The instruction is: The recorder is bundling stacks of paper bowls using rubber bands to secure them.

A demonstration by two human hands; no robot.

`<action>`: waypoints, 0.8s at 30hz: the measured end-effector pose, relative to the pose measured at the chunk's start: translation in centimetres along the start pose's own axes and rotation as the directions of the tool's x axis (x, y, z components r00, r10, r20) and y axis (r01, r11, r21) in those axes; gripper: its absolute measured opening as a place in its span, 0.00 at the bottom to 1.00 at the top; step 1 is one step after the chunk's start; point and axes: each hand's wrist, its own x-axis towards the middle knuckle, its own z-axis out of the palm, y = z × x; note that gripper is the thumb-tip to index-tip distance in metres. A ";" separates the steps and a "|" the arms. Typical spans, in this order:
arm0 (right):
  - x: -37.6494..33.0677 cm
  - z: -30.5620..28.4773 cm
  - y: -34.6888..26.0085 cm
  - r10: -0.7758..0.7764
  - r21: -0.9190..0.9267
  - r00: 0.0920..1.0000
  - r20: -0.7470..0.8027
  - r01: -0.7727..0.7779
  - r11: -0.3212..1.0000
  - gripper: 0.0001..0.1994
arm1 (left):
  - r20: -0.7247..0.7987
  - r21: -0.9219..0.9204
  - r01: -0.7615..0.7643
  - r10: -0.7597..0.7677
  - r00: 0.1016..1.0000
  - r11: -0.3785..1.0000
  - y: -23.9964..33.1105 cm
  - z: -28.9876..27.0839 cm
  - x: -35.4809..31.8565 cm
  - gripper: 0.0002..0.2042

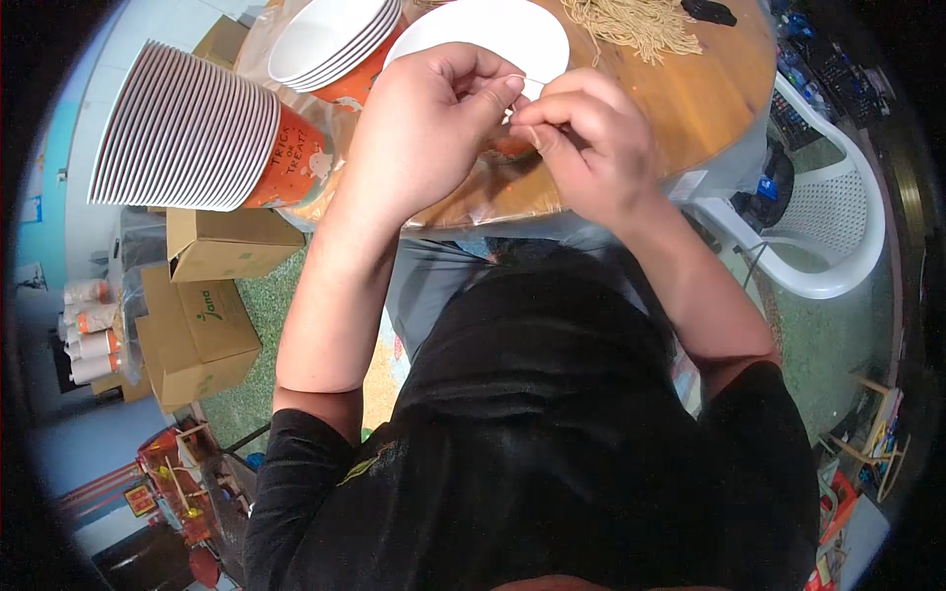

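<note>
Over the near part of the table, my left hand [429, 133] and my right hand [596, 143] meet, fingertips almost touching. Both are closed in a pinch on a thin pale string [533, 81], of which only short bits show between the fingers. Just behind and beneath them is a paper bucket [493, 30] with a wide white inside; some of its orange outside shows below my fingers. My hands hide much of this bucket, so whether the string passes through its wall I cannot tell.
A tall nested stack of orange paper buckets [187, 133] lies tilted at the left. Behind it leans a shorter stack [330, 39]. A bundle of tan strings [636, 30] and a black object [709, 12] lie far right on the wooden table [709, 98]. A white plastic chair [828, 207] stands right; cardboard boxes [202, 330] left.
</note>
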 end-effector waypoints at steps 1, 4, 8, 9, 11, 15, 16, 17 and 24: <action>-0.2 0.2 -0.4 0.153 0.117 0.988 0.010 -0.153 0.981 0.06 | -0.020 -0.013 -0.017 0.017 1.000 1.000 0.0 0.0 0.0 0.11; 0.3 0.3 -1.9 0.462 0.269 0.885 0.051 -0.458 0.847 0.02 | -0.058 -0.047 -0.047 0.044 0.997 0.998 -0.2 0.2 -0.1 0.10; 0.8 0.2 -2.2 0.588 0.308 0.806 0.066 -0.577 0.756 0.05 | -0.041 -0.131 -0.044 0.039 0.998 0.990 0.1 0.2 -0.3 0.08; 1.0 0.0 -2.2 0.628 0.334 0.771 0.109 -0.623 0.707 0.06 | -0.040 -0.130 -0.045 0.041 0.998 0.990 0.1 0.1 -0.4 0.08; 1.4 -0.4 -2.3 0.663 0.358 0.733 0.153 -0.666 0.655 0.08 | 0.001 -0.100 -0.135 0.136 0.991 0.986 0.1 -0.2 -0.6 0.08; 2.6 -1.5 -2.6 0.689 0.305 0.677 0.258 -0.734 0.607 0.09 | 0.030 -0.166 -0.142 0.149 0.988 0.976 -0.1 -0.4 -0.6 0.07; 3.0 -1.7 -2.6 0.685 0.252 0.671 0.285 -0.742 0.621 0.10 | 0.043 -0.199 -0.150 0.161 0.986 0.969 -0.3 -0.6 -0.6 0.07; 3.2 -1.7 -2.6 0.685 0.253 0.671 0.285 -0.742 0.621 0.10 | 0.056 -0.231 -0.157 0.174 0.983 0.960 -0.5 -0.8 -0.6 0.08; 3.7 -1.7 -2.4 0.681 0.144 0.686 0.256 -0.724 0.675 0.13 | 0.131 -0.099 -0.189 0.201 0.971 0.977 -0.1 -1.6 -0.7 0.11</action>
